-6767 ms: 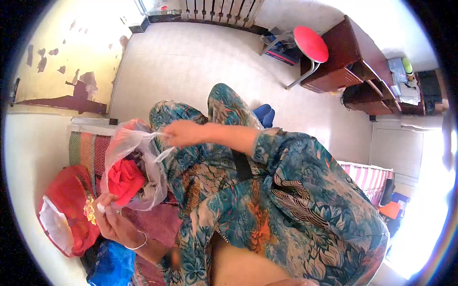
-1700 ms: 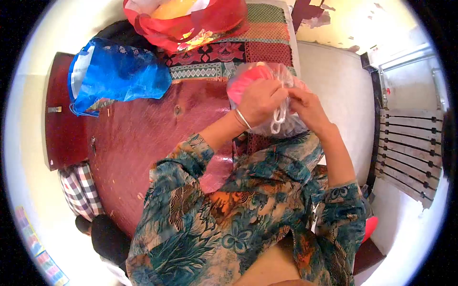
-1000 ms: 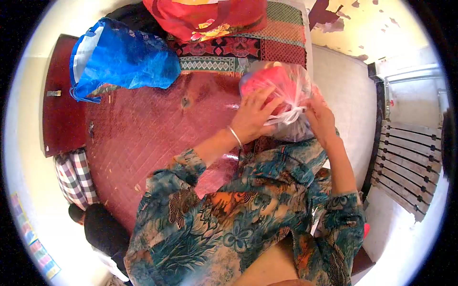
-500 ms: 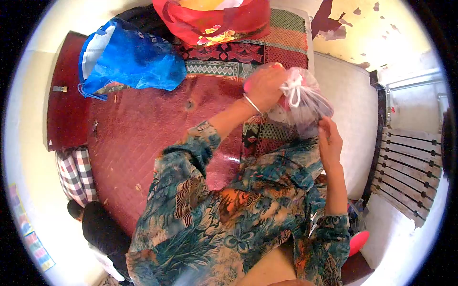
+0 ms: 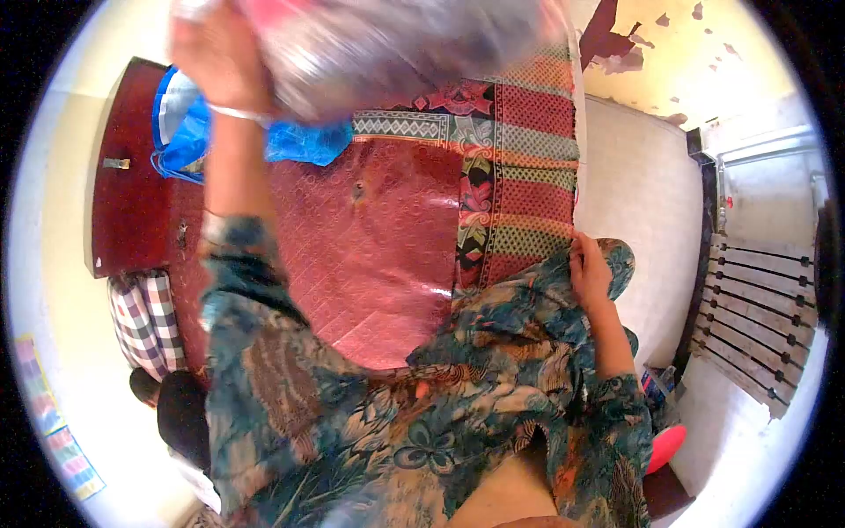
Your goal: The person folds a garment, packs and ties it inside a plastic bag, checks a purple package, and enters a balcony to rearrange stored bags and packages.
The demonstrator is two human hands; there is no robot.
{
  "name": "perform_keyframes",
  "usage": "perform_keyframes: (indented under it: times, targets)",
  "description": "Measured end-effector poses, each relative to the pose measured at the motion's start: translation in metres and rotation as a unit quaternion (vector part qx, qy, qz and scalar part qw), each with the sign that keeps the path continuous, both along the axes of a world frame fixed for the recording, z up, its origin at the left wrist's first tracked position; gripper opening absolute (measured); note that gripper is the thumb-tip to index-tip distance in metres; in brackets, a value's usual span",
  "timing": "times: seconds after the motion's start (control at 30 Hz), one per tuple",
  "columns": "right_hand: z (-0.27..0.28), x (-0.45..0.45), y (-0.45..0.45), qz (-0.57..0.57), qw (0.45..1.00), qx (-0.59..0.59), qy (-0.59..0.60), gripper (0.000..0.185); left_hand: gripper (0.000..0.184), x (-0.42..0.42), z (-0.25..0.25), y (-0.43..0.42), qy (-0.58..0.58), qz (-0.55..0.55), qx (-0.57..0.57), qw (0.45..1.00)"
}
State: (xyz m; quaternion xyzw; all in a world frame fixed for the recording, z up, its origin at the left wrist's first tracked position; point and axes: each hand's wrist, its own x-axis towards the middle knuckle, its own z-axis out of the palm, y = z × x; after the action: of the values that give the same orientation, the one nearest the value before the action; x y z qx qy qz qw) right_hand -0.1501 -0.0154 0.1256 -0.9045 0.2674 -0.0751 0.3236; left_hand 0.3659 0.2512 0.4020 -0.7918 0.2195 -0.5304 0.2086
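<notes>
A plastic bag (image 5: 378, 53), see-through and shiny with pink and dark contents, is raised across the top of the view. My left hand (image 5: 222, 66) is closed on its left end, and motion blurs both. What lies inside the bag cannot be made out. Beside my patterned trouser knee (image 5: 613, 262), my right hand (image 5: 591, 271) rests low near the bed's edge. Its fingers are curled together, and nothing shows in them.
A blue bag (image 5: 308, 141) lies behind my left wrist, partly covered. The bed carries a dark red mat (image 5: 378, 238) and a patterned woven cover (image 5: 532, 167). Checked cloth (image 5: 145, 321) is at the left, beside a person's dark-clothed leg (image 5: 185, 422). A slatted rack (image 5: 753, 317) stands right.
My left hand has lifted the plastic bag up and to the left, closer to the camera. My right hand has come off the bag and dropped slightly toward my knee.
</notes>
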Motion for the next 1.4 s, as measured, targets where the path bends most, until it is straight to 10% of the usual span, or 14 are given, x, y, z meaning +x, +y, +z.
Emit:
perform_keyframes:
  times: [0.13,0.3,0.37,0.53,0.57,0.73,1.1,1.4]
  targets:
    - [0.01,0.014,0.005,-0.013,0.998,-0.047,0.041,0.03,0.04,0.134,0.108,0.046,-0.028,-0.009,-0.064,0.997]
    - [0.012,0.014,0.009,0.002,0.998,-0.066,0.02,0.025,0.048,0.215,0.098,0.063,0.001,-0.02,-0.294,0.956]
    - [0.013,0.012,0.009,0.001,0.997,-0.072,0.017,0.024,0.066,0.171,0.056,0.046,0.118,0.029,-0.379,0.917]
    - [0.014,0.012,0.011,0.0,0.998,-0.07,-0.002,0.023,0.046,0.195,-0.087,0.081,0.455,0.057,-0.019,0.889]
    - [0.013,0.011,0.01,0.009,0.997,-0.073,-0.014,0.023,0.04,0.187,-0.104,0.087,0.546,-0.004,-0.197,0.814]
    - [0.013,0.017,0.01,0.013,0.997,-0.073,0.006,0.024,0.035,0.151,-0.092,0.084,0.491,-0.096,-0.27,0.822]
    - [0.013,0.011,0.013,0.006,0.996,-0.088,-0.012,0.024,0.02,-0.059,-0.055,-0.031,0.321,-0.4,-0.235,0.826]
    - [0.027,0.007,0.039,0.006,0.987,-0.106,0.119,0.017,0.02,-0.315,-0.235,-0.087,0.693,-0.49,-0.092,0.52]
